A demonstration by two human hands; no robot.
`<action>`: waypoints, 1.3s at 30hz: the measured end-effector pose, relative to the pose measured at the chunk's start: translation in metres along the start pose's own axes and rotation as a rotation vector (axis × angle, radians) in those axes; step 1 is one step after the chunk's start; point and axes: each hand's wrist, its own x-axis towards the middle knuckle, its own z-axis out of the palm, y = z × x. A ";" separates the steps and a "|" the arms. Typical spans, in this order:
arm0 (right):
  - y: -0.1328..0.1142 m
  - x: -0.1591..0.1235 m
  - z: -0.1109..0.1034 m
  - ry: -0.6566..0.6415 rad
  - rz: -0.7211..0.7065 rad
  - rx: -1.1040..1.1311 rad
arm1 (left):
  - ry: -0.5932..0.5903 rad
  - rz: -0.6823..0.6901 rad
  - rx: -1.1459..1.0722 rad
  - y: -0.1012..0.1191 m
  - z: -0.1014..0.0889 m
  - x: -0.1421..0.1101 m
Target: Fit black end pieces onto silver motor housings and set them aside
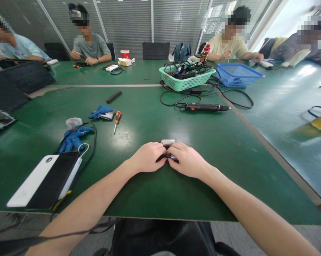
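Observation:
My left hand (150, 156) and my right hand (187, 159) meet over the green table (160, 195), with their fingers closed. Between them they grip a small dark part with a shiny metal end (174, 157); fingers cover most of it, so its kind is not clear. Just beyond the fingertips a short silver cylinder (167, 142) lies on its side. Whether the cylinder touches the fingers or joins the dark part, I cannot tell.
Left of my hands are an orange-handled screwdriver (117, 121), blue gloves (74, 138) and a phone (43, 177). Ahead lie a dark bar (113, 96), a corded electric screwdriver (207, 107), a green basket (185, 82) and a blue basket (237, 75). Several people sit around the table.

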 end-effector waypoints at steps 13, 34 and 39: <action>0.002 -0.001 0.001 0.005 -0.007 -0.001 | -0.005 -0.005 0.002 0.002 -0.003 0.001; 0.002 -0.001 0.001 0.008 0.021 0.009 | 0.000 0.003 -0.039 -0.001 0.001 -0.001; 0.000 -0.001 -0.001 -0.007 0.017 -0.008 | -0.008 0.012 -0.042 -0.001 0.001 -0.001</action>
